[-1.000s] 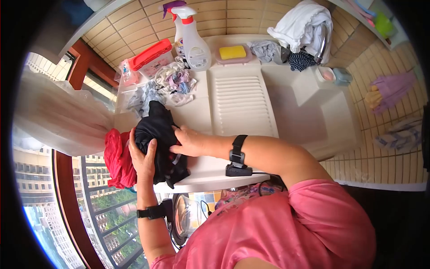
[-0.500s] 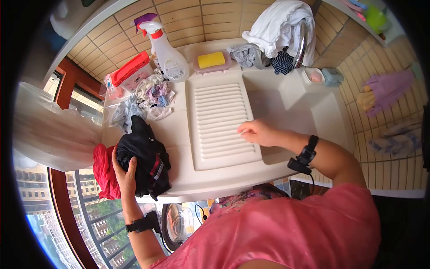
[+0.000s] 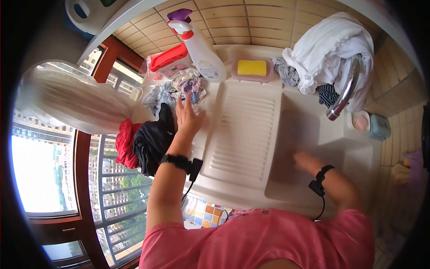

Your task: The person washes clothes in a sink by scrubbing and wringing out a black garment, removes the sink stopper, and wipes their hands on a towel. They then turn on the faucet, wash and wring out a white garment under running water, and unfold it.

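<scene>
My left hand (image 3: 190, 117) reaches over the white counter with its fingers spread, at the near edge of a pile of small pale and purple cloths (image 3: 189, 85). Just left of that wrist lies the black garment (image 3: 154, 142), beside a red cloth (image 3: 127, 142). Over the sink basin (image 3: 309, 130) is my right hand (image 3: 305, 160), to the right of the ribbed washboard (image 3: 244, 134). Its fingers are blurred and partly hidden, so their pose is unclear.
A spray bottle (image 3: 202, 56), a red-lidded box (image 3: 170, 60) and a yellow sponge (image 3: 251, 67) stand along the back. White cloth (image 3: 333, 49) hangs around the curved faucet (image 3: 347, 92). A soap dish (image 3: 359, 121) sits at the basin's right. Plastic-wrapped material (image 3: 76, 98) is at left.
My left hand has let go of the black garment and moved right and away from me to the small cloths. My right hand has left the garment, crossed the washboard and reached the basin.
</scene>
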Motion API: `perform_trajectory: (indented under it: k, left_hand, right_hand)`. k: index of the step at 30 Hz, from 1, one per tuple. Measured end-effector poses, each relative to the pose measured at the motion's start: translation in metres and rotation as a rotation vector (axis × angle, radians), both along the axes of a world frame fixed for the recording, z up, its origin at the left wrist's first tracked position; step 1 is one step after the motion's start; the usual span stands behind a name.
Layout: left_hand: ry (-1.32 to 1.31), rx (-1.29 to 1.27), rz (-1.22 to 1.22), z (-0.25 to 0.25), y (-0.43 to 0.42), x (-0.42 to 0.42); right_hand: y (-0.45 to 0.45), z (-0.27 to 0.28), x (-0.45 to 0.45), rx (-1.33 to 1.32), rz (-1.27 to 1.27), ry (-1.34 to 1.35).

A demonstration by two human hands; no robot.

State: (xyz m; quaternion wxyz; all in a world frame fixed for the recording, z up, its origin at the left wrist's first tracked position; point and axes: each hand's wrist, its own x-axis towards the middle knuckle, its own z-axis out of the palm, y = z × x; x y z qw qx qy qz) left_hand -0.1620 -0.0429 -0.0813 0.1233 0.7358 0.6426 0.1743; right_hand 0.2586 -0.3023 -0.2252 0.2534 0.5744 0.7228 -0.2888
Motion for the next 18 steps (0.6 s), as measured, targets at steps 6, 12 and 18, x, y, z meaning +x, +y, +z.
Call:
perform_trajectory:
  k: [6, 12, 18]
  left_hand:
    - [0.187, -0.156, 0.187, 0.002, 0.056, 0.028]
    - [0.141, 0.002, 0.128, -0.012, 0.068, 0.018]
    - [0.12, 0.129, -0.16, -0.009, 0.021, 0.019]
  right_hand:
    - [-0.005, -0.004, 0.031, 0.203, -0.473, 0.272]
    - [-0.015, 0.003, 0.035, 0.122, -0.528, 0.274]
    - [-0.001, -0.02, 0.031, 0.175, -0.672, 0.286]
